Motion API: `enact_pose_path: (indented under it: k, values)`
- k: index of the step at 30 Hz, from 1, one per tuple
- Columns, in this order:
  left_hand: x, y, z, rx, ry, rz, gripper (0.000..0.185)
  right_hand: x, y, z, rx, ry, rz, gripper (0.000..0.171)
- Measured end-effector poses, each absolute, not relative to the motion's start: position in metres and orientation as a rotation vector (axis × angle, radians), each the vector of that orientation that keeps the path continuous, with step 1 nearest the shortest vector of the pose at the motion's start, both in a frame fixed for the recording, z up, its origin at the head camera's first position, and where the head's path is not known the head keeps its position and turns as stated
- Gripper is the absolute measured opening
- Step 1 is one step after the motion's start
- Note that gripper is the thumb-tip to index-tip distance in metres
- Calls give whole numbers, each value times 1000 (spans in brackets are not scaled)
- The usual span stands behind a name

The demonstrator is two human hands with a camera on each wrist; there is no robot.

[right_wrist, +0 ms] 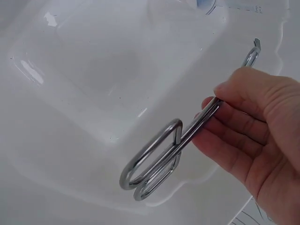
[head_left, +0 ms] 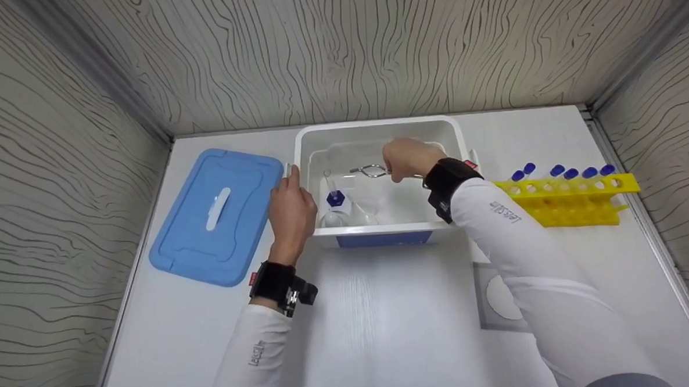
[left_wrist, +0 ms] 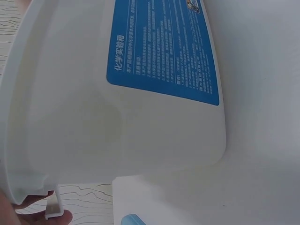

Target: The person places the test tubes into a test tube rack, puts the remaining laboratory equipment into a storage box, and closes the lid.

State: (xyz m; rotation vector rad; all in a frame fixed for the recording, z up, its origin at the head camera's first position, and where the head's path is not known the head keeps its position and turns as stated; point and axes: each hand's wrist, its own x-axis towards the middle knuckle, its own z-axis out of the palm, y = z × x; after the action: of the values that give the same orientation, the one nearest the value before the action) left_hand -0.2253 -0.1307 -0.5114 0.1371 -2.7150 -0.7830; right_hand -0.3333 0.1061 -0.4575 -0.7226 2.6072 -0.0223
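My right hand (head_left: 410,158) is over the inside of a white plastic box (head_left: 381,229), gripping metal crucible tongs (right_wrist: 197,124) by the shafts. Their finger loops (right_wrist: 152,161) stick out on one side of the hand, the curved tip end (head_left: 372,170) on the other. My left hand (head_left: 292,210) holds the box's left edge, with fingers around the white side latch (left_wrist: 54,206). Inside the box, at the left, lie a glass cylinder with a blue hexagonal base (head_left: 336,198), a conical flask (head_left: 364,211) and a rounded glass piece (head_left: 333,219).
A blue lid (head_left: 192,223) with a white handle lies left of the box. On the right stands a yellow rack (head_left: 577,203) with several blue-capped tubes (head_left: 557,171) behind it. A grey square with a white disc (head_left: 500,297) lies partly under the right forearm. Patterned walls border the table.
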Motion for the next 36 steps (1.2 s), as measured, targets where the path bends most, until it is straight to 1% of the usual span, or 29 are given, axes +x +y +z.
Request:
enact_pose_path:
  k: [2,5,9,13,16,21,28,32,36]
  values:
    - [-225,-128,-512,118,-2708,-777,48,-335,105,-458,-742,2603,17,5]
    - [-222,-126,-513,96,-2703,-763,47,-335,106,-459,-743,2597,36,8]
    - [-218,-125,-511,112,-2698,-757,46,-337,107,-463,-740,2589,40,5]
    - [-215,-124,-509,121,-2686,-760,46,-338,109,-473,-734,2602,97,6]
    - [-214,-122,-509,115,-2687,-767,46,-342,114,-491,-764,2643,173,6]
    - [-213,-124,-509,117,-2684,-752,46,-354,118,-522,-805,2709,274,15]
    - [-212,-124,-510,127,-2704,-753,46,-361,125,-571,-787,2682,176,9]
    - [-214,-119,-511,98,-2708,-769,46,-359,132,-581,-715,2663,64,9]
    - [-214,-118,-511,94,-2705,-766,47,-347,135,-573,-730,2674,-5,8]
